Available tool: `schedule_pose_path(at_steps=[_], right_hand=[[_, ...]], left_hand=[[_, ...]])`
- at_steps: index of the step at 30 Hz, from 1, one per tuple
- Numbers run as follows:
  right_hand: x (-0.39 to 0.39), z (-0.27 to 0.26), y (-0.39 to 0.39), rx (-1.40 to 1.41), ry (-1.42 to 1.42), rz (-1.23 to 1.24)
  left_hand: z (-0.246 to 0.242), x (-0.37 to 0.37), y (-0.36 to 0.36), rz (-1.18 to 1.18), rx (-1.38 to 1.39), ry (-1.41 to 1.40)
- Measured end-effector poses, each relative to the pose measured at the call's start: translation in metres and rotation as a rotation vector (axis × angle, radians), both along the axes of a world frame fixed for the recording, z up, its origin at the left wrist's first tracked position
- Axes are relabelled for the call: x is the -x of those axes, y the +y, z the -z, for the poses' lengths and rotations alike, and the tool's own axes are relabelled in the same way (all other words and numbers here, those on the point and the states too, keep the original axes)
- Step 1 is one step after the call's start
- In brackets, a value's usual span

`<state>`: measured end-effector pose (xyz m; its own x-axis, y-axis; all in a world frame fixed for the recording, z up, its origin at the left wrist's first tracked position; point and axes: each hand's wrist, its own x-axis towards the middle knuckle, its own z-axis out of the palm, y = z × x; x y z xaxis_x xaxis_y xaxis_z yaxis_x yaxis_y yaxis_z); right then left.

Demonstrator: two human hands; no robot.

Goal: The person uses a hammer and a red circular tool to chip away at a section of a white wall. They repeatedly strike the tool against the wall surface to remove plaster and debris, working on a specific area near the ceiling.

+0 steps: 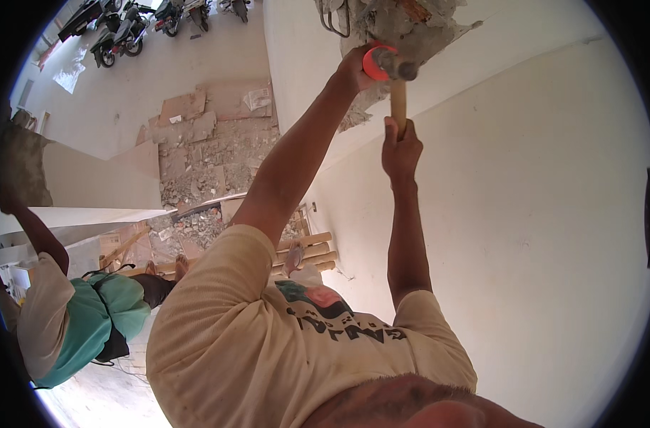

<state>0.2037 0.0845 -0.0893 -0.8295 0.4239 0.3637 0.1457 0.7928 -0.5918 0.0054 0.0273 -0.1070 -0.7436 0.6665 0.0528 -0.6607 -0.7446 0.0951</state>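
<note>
My left hand (pixel 355 67) grips a chisel with a red round hand guard (pixel 368 65), up at the broken part of the wall. In my right hand (pixel 402 152) is the wooden handle of a hammer (pixel 398 101). The hammer's metal head overlaps the chisel's struck end in the view; whether they touch I cannot tell. Behind both tools lies a patch of exposed rough masonry (pixel 394 27) with torn plaster edges. The chisel's tip is hidden from me.
Wooden poles (pixel 309 251) lie below me, a foot (pixel 294 261) on them. Rubble (pixel 212 155) and cardboard sheets (pixel 183 107) cover the floor below. At left, a co-worker (pixel 84 315) raises an arm to a wall. Bent conduits (pixel 333 21) protrude near the patch. Motorcycles (pixel 127 35) stand farther off.
</note>
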Motion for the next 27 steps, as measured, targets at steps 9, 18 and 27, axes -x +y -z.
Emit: schedule_pose_path(at_steps=[9,18,27], right_hand=[[-0.046,-0.084,-0.026,0.192,0.97,-0.433],[-0.007,0.022,0.014,-0.049,0.065,-0.012],[-0.046,-0.067,-0.026,0.154,0.946,-0.424]], left_hand=[[0.004,-0.004,-0.003,-0.06,0.071,-0.046],[0.013,-0.012,-0.002,-0.015,0.049,0.058],[0.001,-0.008,-0.001,-0.071,0.141,-0.033]])
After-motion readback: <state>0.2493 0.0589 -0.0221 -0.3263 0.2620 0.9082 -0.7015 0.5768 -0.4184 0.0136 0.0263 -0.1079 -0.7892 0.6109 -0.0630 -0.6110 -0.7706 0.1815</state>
